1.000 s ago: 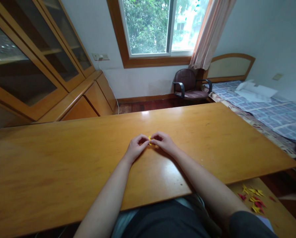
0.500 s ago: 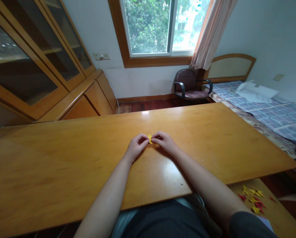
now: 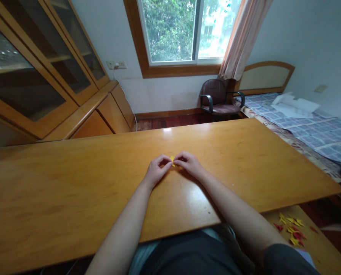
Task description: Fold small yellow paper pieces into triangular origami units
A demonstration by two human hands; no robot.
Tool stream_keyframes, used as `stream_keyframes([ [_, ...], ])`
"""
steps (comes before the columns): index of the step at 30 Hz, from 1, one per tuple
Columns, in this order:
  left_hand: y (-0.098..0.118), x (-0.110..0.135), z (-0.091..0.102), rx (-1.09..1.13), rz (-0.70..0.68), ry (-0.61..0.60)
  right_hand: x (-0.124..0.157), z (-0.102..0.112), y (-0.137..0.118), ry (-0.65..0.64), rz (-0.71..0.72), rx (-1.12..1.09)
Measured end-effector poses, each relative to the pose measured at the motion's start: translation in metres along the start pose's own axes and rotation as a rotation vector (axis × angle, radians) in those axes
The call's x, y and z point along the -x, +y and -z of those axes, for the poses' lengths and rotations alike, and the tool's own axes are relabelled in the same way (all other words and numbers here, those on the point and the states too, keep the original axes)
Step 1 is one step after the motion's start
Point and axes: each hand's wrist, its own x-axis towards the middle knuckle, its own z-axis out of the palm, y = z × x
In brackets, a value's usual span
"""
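A small piece of folded yellow paper [image 3: 172, 158] is pinched between both hands above the middle of the wooden table [image 3: 73, 191]. My left hand [image 3: 156, 170] grips its left side with thumb and fingertips. From the other side, my right hand [image 3: 189, 163] holds it in a similar pinch. The fingertips nearly meet and cover much of the paper, so its exact folded shape is hard to make out.
Several yellow and red folded paper pieces [image 3: 293, 231] lie on a lower wooden surface [image 3: 327, 250] at the right. Beyond the table stand a brown armchair [image 3: 216, 95], a glass-fronted cabinet [image 3: 67, 110] and a bed [image 3: 310, 130] with a checked cover.
The fingertips have drawn slightly closer together around the yellow paper, covering a little more of it. Both arms stay in nearly the same place.
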Motion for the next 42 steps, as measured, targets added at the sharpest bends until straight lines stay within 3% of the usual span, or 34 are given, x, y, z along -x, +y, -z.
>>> stream_keyframes([
  [16,-0.004,-0.004,-0.001,0.085,0.07,0.037,-0.001,-0.001,0.014,0.002,-0.071,-0.142],
  [27,0.0,-0.001,-0.003,-0.02,0.0,0.003,-0.001,0.0,0.012,0.012,-0.049,-0.1],
  [42,-0.002,-0.002,-0.003,-0.022,0.015,-0.002,0.0,-0.001,0.011,0.01,-0.035,-0.089],
])
